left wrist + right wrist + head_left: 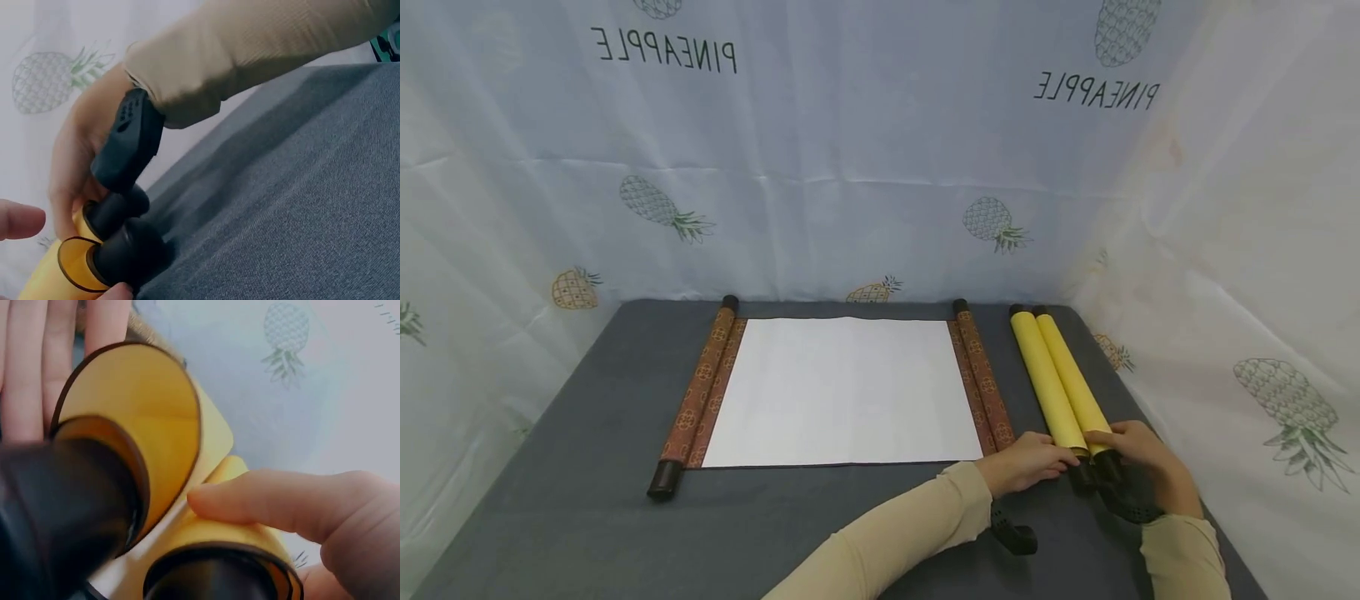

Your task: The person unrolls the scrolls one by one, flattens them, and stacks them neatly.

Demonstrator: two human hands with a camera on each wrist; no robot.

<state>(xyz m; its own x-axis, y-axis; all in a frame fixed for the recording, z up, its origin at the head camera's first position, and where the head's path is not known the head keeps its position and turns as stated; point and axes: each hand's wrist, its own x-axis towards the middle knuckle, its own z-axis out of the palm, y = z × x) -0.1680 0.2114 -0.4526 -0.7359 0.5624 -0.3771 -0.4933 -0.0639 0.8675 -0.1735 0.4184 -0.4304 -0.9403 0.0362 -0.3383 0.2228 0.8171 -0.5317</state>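
A yellow scroll with two side-by-side rolls and black end knobs lies along the table's right side. At the near end of its left roll, my left hand rests its fingers against the roll; in the right wrist view those fingers look straight. My right hand grips the near end of the right roll, its thumb on top and fingers partly hidden underneath. Seen from the left wrist, the loose layer at one roll's end flares around the black knob.
Left of the yellow rolls lies a spread scroll with a white sheet, its brown patterned rollers at both sides. A dark grey cloth covers the table. Pineapple-print curtains enclose the back and sides.
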